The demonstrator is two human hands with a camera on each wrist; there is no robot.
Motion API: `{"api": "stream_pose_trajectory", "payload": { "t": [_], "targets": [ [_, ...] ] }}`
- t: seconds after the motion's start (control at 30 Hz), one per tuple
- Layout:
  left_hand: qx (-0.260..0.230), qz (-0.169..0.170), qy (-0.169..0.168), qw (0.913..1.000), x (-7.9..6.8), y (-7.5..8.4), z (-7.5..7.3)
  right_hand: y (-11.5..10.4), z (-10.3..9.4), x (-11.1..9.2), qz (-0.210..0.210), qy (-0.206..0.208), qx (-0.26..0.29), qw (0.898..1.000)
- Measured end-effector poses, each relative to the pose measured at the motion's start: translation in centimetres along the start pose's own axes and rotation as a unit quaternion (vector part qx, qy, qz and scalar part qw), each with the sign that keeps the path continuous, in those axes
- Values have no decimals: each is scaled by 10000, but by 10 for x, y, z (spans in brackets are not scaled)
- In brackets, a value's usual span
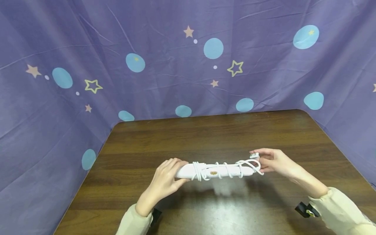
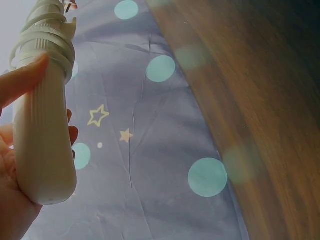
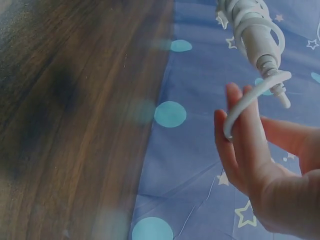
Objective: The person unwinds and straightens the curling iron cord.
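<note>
A white power strip (image 1: 217, 170) with its white cord (image 1: 249, 164) wound around it is held level a little above the brown wooden table (image 1: 205, 137). My left hand (image 1: 168, 174) grips the strip's left end; the left wrist view shows the ribbed strip (image 2: 42, 140) lying in the palm with a finger across it. My right hand (image 1: 271, 160) is at the strip's right end, pinching the cord near the small white plug (image 1: 254, 155). In the right wrist view a loop of the cord (image 3: 250, 100) runs over my nearly straight fingers (image 3: 245, 135).
A purple cloth (image 1: 188, 75) printed with blue dots and stars hangs behind the table and down both sides. Black wrist straps (image 1: 305, 209) show at my cream sleeves. The table's far edge (image 1: 205, 115) meets the cloth.
</note>
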State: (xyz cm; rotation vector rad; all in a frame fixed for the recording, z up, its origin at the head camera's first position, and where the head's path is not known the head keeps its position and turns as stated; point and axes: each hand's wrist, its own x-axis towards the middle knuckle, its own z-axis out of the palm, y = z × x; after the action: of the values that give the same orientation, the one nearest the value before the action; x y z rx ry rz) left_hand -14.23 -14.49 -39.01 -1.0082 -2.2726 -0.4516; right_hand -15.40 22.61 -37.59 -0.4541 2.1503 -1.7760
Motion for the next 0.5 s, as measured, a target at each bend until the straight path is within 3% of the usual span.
{"api": "stream_pose_trajectory", "payload": {
  "t": [0.1,0.23,0.33,0.4,0.5],
  "targets": [
    [12,-22,5,10000,-1,-1,0,14,-7,4,-371,206,366,9984],
    [21,-55,-30,10000,-4,-3,0,63,-31,18,-872,248,720,9933],
    [37,-111,-86,9999,-5,-5,-1,103,-52,31,-811,591,439,9940],
    [51,-131,-106,9998,-6,-6,-1,114,-59,35,-782,808,326,9931],
    [82,-164,-122,9998,-8,-8,-1,113,-63,37,-909,900,278,9914]
  ]
}}
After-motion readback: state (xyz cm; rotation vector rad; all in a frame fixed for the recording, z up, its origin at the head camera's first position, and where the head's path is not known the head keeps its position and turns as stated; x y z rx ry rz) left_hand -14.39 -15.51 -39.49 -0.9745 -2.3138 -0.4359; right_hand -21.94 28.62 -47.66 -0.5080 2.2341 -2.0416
